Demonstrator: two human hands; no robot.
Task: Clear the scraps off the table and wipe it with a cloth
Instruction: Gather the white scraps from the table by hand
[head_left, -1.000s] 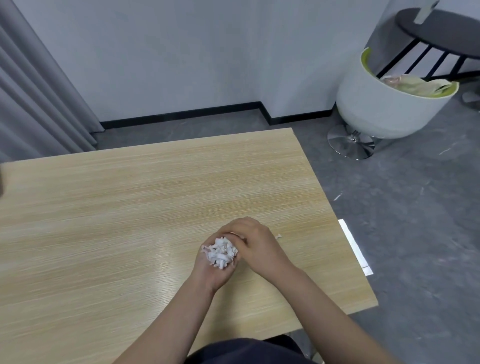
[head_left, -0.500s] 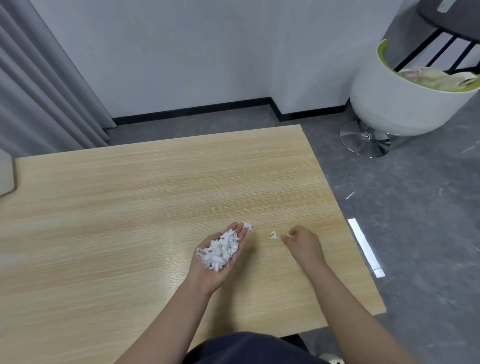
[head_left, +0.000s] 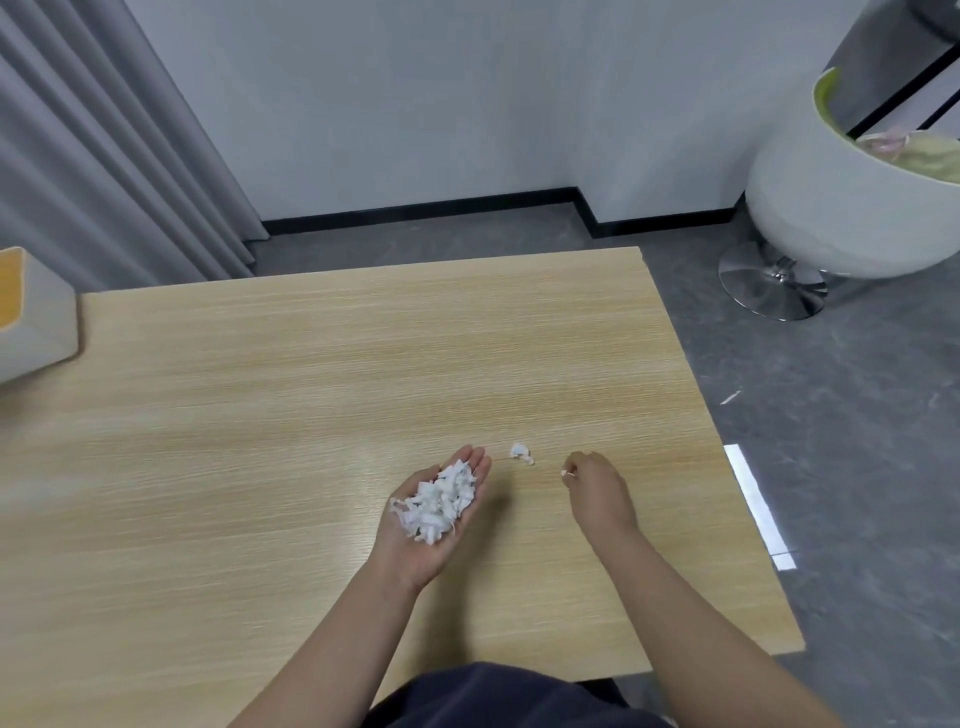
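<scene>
Head view of a light wood-grain table (head_left: 322, 395) seen from its near edge. The left hand (head_left: 434, 512) lies palm up over the near-right part of the tabletop, fingers straight and together, cradling a heap of white paper scraps (head_left: 439, 501) that rests on palm and fingers. The right hand (head_left: 597, 486), to the right of it and well apart, is turned knuckles up with fingers curled; a small white scrap (head_left: 567, 473) is pinched at its fingertips. Between the two hands, a loose scrap (head_left: 520, 451) lies on the tabletop, touching neither. At the far-left edge of the frame stands a grey box with an orange panel (head_left: 31, 317), blurred. On the grey floor to the far right, a white tub chair (head_left: 841, 208) on a chrome pedestal base, with crumpled material on its seat. Grey curtain (head_left: 104, 145) at far left
</scene>
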